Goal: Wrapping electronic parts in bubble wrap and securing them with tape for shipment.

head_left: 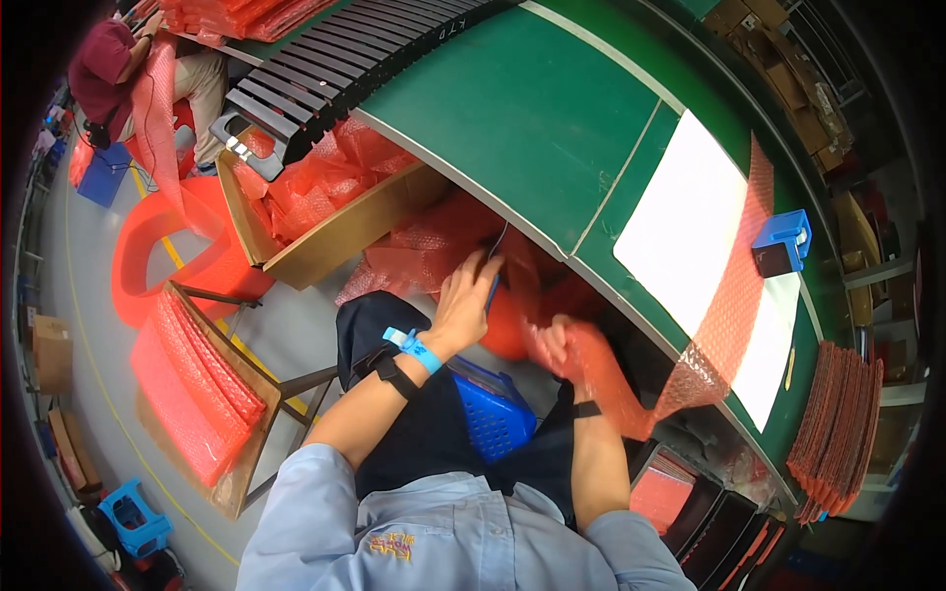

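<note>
My right hand (555, 342) is closed on a strip of red bubble wrap (591, 369), somewhat blurred, in front of my lap. From there the strip loops down and back up onto the table, where its bubbled length (724, 335) lies across a white sheet (670, 217). My left hand (463, 303) is bent around a slim dark blue thing (493, 288) at the table's underside; its kind is mostly hidden by the fingers. Under the table more red bubble wrap (424, 251) hangs and lies in a heap beside my left hand.
A blue tape dispenser (781, 243) stands on the green table (512, 108). Left of it a cardboard box (340, 231) overflows with red wrap. Stacked red sheets (197, 374) lie on a stool. Below my hands is a blue plastic basket (493, 414). Another person (113, 69) sits far left.
</note>
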`<state>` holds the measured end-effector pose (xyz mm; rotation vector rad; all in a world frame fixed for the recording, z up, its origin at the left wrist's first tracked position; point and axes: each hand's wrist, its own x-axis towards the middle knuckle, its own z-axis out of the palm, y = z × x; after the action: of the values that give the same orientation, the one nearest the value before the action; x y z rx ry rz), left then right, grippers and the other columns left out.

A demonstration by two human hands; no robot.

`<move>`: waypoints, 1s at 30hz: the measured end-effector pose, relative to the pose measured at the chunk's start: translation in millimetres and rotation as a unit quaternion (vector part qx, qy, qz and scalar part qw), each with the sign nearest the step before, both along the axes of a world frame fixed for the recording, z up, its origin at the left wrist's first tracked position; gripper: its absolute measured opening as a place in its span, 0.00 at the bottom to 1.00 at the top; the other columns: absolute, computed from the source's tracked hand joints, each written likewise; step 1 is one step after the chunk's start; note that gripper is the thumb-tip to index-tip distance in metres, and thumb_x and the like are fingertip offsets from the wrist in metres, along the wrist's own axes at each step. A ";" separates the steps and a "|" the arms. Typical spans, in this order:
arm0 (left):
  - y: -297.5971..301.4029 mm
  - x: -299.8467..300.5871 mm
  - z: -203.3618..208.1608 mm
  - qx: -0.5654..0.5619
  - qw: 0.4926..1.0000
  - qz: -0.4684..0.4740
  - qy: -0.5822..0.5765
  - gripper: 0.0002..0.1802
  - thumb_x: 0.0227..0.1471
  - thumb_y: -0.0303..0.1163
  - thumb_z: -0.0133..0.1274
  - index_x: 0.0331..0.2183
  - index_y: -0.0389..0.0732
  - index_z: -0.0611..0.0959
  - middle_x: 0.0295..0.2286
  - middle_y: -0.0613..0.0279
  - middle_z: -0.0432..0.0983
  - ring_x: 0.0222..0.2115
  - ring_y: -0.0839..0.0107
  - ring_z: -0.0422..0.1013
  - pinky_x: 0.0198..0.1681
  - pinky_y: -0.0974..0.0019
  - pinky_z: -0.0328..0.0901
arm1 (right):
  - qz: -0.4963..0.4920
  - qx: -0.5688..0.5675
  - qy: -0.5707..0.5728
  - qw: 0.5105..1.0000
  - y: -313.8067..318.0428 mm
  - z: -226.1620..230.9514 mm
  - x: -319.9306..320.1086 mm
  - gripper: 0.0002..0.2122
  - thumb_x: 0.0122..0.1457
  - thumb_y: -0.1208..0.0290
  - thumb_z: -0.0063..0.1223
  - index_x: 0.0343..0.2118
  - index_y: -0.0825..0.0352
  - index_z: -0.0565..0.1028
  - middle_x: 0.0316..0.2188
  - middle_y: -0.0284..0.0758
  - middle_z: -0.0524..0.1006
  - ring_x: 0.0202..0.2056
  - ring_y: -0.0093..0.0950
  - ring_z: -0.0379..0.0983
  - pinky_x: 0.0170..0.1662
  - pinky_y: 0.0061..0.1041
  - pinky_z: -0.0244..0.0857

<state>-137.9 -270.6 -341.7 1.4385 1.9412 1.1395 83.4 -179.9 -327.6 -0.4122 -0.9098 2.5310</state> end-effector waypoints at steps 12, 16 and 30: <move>-10.5 1.6 -3.3 -0.307 0.877 -0.338 -0.147 0.22 0.44 0.38 0.61 0.43 0.42 0.80 0.34 0.57 0.81 0.38 0.56 0.76 0.45 0.53 0.68 | -0.008 -0.018 0.213 0.977 -30.1 46.8 26.2 0.17 0.57 0.52 0.51 0.34 0.65 0.70 0.19 0.33 0.72 0.21 0.26 0.67 0.37 0.31 0.59; -7.7 -38.8 -8.4 -0.224 0.940 -0.233 -0.113 0.16 0.46 0.40 0.60 0.37 0.42 0.83 0.29 0.54 0.81 0.33 0.52 0.76 0.36 0.57 0.69 | -0.090 0.128 -0.168 0.973 -23.5 -16.1 57.0 0.24 0.56 0.64 0.55 0.53 0.62 0.60 0.43 0.39 0.68 0.42 0.31 0.67 0.50 0.33 0.59; -6.8 -20.9 -25.9 -0.267 0.910 -0.306 0.087 0.14 0.42 0.27 0.55 0.35 0.44 0.84 0.37 0.50 0.78 0.42 0.51 0.73 0.45 0.52 0.68 | -0.284 -0.050 -0.336 0.896 -40.7 -25.5 25.2 0.21 0.52 0.71 0.62 0.50 0.61 0.70 0.45 0.30 0.75 0.47 0.24 0.70 0.45 0.29 0.64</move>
<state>-158.8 -277.4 -367.6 1.6730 1.5406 0.1797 108.6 -220.6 -353.1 -1.4189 -0.7219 1.8912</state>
